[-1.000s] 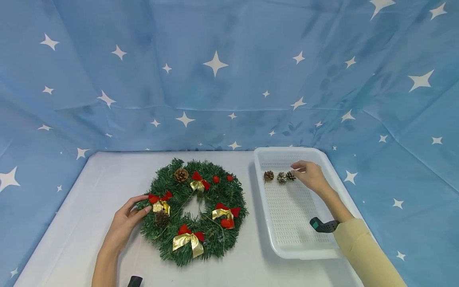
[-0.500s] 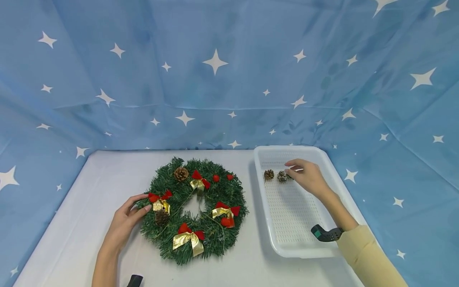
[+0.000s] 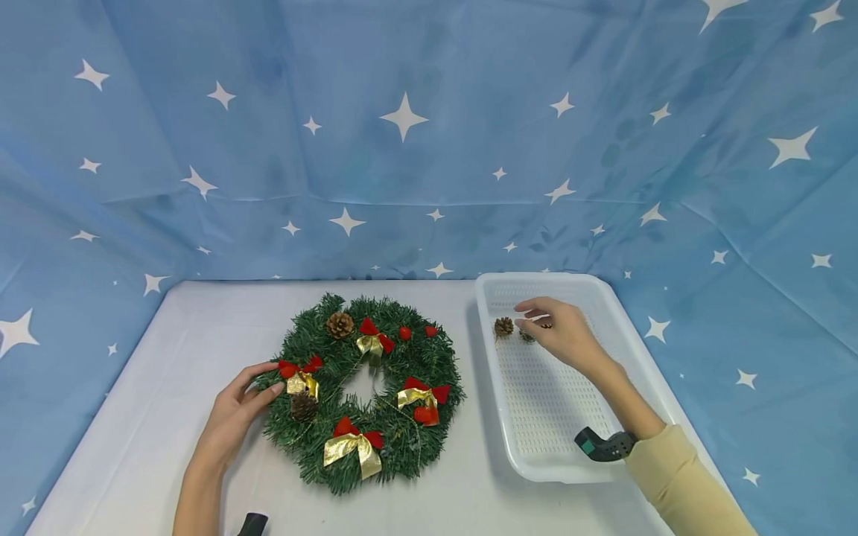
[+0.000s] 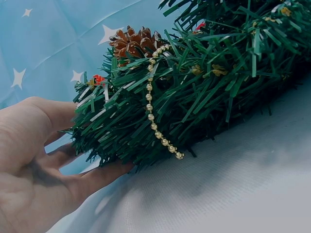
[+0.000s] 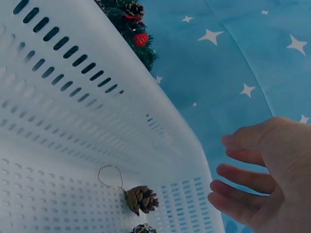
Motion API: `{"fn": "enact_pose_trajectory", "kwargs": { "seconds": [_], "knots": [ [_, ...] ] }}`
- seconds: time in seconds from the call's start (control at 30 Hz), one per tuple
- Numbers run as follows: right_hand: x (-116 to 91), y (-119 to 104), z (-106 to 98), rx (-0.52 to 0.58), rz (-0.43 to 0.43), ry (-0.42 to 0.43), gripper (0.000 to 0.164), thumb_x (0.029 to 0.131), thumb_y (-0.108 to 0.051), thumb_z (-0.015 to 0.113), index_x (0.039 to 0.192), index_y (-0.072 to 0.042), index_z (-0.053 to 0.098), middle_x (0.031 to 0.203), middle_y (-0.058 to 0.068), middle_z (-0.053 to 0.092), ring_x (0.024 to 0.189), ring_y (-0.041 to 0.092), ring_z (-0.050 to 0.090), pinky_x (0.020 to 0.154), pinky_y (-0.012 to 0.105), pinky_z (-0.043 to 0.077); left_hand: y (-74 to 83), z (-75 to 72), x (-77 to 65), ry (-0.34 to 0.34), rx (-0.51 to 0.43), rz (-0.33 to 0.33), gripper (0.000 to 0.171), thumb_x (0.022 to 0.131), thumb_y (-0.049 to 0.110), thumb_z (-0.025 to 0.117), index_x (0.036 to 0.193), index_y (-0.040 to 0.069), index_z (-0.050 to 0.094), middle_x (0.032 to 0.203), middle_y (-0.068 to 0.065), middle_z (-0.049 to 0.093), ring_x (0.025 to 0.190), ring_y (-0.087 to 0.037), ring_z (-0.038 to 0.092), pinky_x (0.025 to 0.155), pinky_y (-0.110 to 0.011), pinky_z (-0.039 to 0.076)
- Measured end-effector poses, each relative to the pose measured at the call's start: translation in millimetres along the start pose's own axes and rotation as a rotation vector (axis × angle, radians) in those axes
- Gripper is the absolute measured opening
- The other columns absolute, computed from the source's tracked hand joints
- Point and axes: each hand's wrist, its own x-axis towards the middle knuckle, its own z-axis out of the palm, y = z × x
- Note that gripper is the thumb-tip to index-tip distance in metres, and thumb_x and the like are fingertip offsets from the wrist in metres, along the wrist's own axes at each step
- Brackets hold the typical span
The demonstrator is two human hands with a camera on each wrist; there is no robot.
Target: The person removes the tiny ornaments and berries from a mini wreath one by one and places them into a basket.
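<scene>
Left hand (image 3: pixel 234 413) braces wreath (image 3: pixel 395 448), probably for steadiness.
Its grip spread; right hand (image 3: pixel 563 335), grip apart, over pinecones (image 3: pixel 503 327) corralled by basket (image 3: pixel 570 473).

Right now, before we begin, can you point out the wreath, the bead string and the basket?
Wreath (image 3: pixel 398 366): head view, on the greenery right of its hole.
Bead string (image 4: pixel 149 106): left wrist view, on a bead midway along.
Basket (image 3: pixel 546 409): head view, on its bare floor.
</scene>
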Motion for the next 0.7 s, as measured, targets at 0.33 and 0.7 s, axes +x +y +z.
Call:
{"fn": "enact_pose_trajectory", "kwargs": {
  "seconds": [0.33,0.7],
  "knots": [
    [-1,-19,4,0.027,-0.058,-0.020,0.028,0.098,-0.010,0.070,0.124,-0.002,0.070,0.120,0.019,0.072,0.100,0.038,0.073,0.085,0.048,0.061,4.6,-0.7,0.4,-0.009,-0.003,-0.020,0.060,0.102,0.033,0.067,0.153,0.010,0.044,0.170,-0.018,0.019,0.150,-0.045,0.034,0.089,-0.009,0.048],
    [1,-34,13,0.082,-0.098,-0.055,0.028,0.097,-0.011,0.072,0.123,0.000,0.070,0.115,0.018,0.073,0.100,0.030,0.074,0.085,0.041,0.061,3.0,-0.3,-0.7,-0.004,-0.001,-0.022,0.059,0.102,0.033,0.067,0.153,0.011,0.045,0.168,-0.018,0.024,0.130,-0.004,0.056,0.089,-0.014,0.052]
  ]
}}
